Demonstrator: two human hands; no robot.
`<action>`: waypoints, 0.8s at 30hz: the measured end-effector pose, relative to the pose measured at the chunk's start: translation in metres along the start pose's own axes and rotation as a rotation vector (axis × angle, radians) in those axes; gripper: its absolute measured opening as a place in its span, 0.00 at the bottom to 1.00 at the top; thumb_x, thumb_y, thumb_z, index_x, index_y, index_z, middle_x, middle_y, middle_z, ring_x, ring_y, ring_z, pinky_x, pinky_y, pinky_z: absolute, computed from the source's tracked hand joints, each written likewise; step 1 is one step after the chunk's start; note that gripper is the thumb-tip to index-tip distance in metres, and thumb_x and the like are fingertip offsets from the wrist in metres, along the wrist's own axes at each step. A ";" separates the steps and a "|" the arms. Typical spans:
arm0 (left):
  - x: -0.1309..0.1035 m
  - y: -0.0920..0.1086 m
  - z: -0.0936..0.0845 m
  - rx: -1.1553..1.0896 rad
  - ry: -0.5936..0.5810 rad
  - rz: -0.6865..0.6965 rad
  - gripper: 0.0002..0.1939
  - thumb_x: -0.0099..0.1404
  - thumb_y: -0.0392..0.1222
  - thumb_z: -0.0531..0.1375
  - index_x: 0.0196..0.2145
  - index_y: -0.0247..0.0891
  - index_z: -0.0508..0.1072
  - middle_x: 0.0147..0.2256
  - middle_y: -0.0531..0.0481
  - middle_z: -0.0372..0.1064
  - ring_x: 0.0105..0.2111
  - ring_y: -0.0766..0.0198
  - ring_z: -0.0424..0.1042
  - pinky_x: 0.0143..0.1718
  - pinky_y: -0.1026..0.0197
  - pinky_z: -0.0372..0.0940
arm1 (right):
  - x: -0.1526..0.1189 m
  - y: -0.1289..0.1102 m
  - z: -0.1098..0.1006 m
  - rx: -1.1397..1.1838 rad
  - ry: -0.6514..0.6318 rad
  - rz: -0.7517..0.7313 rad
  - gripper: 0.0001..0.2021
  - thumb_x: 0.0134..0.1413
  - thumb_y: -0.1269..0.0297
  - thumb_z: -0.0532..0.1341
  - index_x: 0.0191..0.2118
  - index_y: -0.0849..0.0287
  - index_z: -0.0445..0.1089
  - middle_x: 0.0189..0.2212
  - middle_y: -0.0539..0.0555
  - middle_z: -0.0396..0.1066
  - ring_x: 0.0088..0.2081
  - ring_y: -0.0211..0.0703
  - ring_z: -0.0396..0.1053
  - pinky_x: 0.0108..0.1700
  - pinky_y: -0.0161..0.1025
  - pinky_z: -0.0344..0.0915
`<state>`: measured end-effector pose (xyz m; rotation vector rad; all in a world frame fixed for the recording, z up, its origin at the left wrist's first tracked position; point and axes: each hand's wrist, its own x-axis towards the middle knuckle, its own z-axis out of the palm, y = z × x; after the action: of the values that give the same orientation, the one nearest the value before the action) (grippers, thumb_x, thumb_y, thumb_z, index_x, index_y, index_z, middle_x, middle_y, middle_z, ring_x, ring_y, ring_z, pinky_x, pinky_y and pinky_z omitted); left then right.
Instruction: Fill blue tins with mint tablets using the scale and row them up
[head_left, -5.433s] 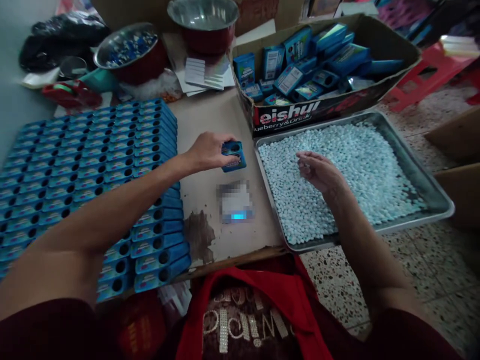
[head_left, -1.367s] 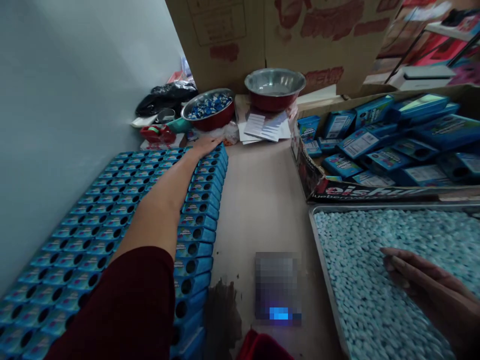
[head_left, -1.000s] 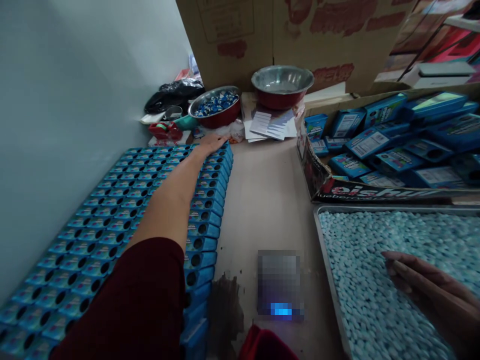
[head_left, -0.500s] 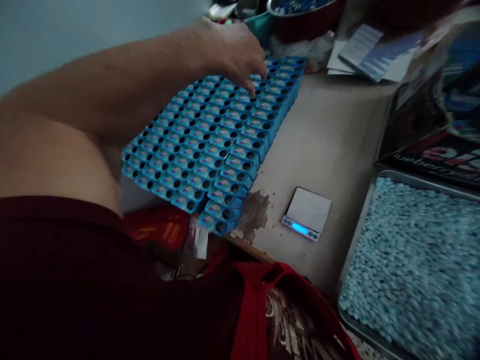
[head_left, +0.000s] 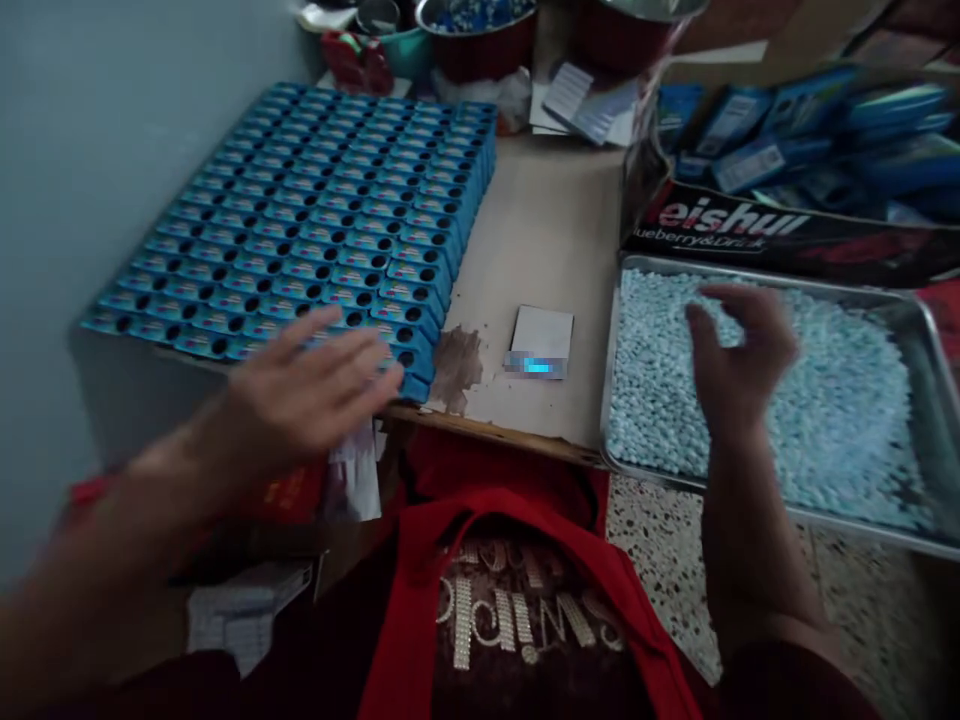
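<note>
My left hand point(head_left: 319, 390), slightly blurred, is open with its fingers stretched out. It is at the near edge of rows of small blue boxes point(head_left: 300, 220), each with a dark round spot; whether it touches them I cannot tell. My right hand point(head_left: 746, 345) is above a metal tray point(head_left: 926, 330) of pale blue pellets point(head_left: 840, 400). Its thumb and fingers curve with a gap between them, and I see nothing held. Between the hands, a small digital scale point(head_left: 541, 335) with a lit blue display lies on the table point(head_left: 555, 220).
Behind the tray stands a dark printed carton point(head_left: 720, 225) full of blue packs. Red bowls point(head_left: 480, 45), one with blue and white pieces, and papers point(head_left: 592, 100) are at the back. A wall point(head_left: 135, 110) borders the left side. Red straps point(head_left: 405, 600) cross my lap.
My left hand has drawn back from the far part of the box rows to their near edge. My right hand has come into view over the tray. The view has turned right.
</note>
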<state>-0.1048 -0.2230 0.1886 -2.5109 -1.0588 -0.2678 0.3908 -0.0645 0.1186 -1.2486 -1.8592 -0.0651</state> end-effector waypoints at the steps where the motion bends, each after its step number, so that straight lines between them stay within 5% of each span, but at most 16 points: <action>1: -0.008 0.028 0.013 0.005 0.074 0.017 0.14 0.79 0.38 0.68 0.57 0.55 0.84 0.60 0.57 0.84 0.68 0.57 0.81 0.80 0.43 0.71 | -0.005 -0.013 0.012 0.053 -0.117 -0.068 0.10 0.76 0.56 0.66 0.52 0.53 0.81 0.49 0.62 0.84 0.53 0.60 0.80 0.61 0.58 0.72; 3: -0.019 0.079 0.047 -0.045 0.171 0.090 0.10 0.79 0.37 0.68 0.53 0.52 0.85 0.56 0.51 0.86 0.62 0.56 0.84 0.74 0.46 0.78 | -0.018 -0.047 0.030 0.054 -0.464 -0.145 0.14 0.80 0.58 0.60 0.51 0.54 0.84 0.46 0.61 0.84 0.51 0.58 0.79 0.61 0.55 0.71; 5: -0.029 0.118 0.085 -0.138 0.109 0.065 0.10 0.79 0.33 0.66 0.50 0.46 0.85 0.53 0.46 0.87 0.58 0.55 0.86 0.70 0.46 0.81 | -0.035 -0.085 0.041 -0.054 -0.790 -0.112 0.20 0.82 0.63 0.55 0.60 0.58 0.84 0.48 0.64 0.84 0.52 0.58 0.78 0.60 0.53 0.71; 8: -0.049 0.148 0.132 -0.253 0.171 -0.084 0.11 0.78 0.29 0.65 0.46 0.43 0.85 0.48 0.45 0.88 0.52 0.54 0.88 0.62 0.48 0.84 | -0.055 -0.128 0.055 -0.227 -1.077 -0.051 0.26 0.85 0.63 0.53 0.78 0.61 0.73 0.61 0.68 0.81 0.60 0.61 0.76 0.62 0.51 0.71; 11: -0.078 0.152 0.149 -0.339 0.128 -0.221 0.13 0.78 0.29 0.65 0.51 0.43 0.85 0.50 0.44 0.88 0.56 0.52 0.86 0.64 0.48 0.82 | -0.062 -0.144 0.069 -0.323 -1.135 -0.017 0.29 0.86 0.64 0.52 0.84 0.58 0.65 0.67 0.68 0.79 0.64 0.61 0.75 0.62 0.49 0.71; 16: -0.119 0.141 0.145 -0.322 0.110 -0.297 0.15 0.80 0.30 0.61 0.52 0.44 0.85 0.50 0.45 0.87 0.55 0.52 0.85 0.61 0.49 0.81 | -0.053 -0.145 0.088 -0.364 -1.123 0.002 0.28 0.87 0.59 0.51 0.82 0.57 0.68 0.65 0.68 0.81 0.63 0.63 0.75 0.62 0.51 0.69; 24: -0.131 0.140 0.157 -0.397 0.128 -0.316 0.16 0.81 0.30 0.57 0.52 0.40 0.84 0.47 0.43 0.87 0.51 0.51 0.84 0.57 0.50 0.81 | -0.043 -0.158 0.098 -0.462 -1.210 -0.050 0.27 0.86 0.62 0.52 0.80 0.61 0.70 0.65 0.69 0.82 0.64 0.66 0.75 0.59 0.53 0.66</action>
<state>-0.0921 -0.3273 -0.0356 -2.6018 -1.4672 -0.7888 0.2124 -0.1273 0.0921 -1.7517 -3.0217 0.3246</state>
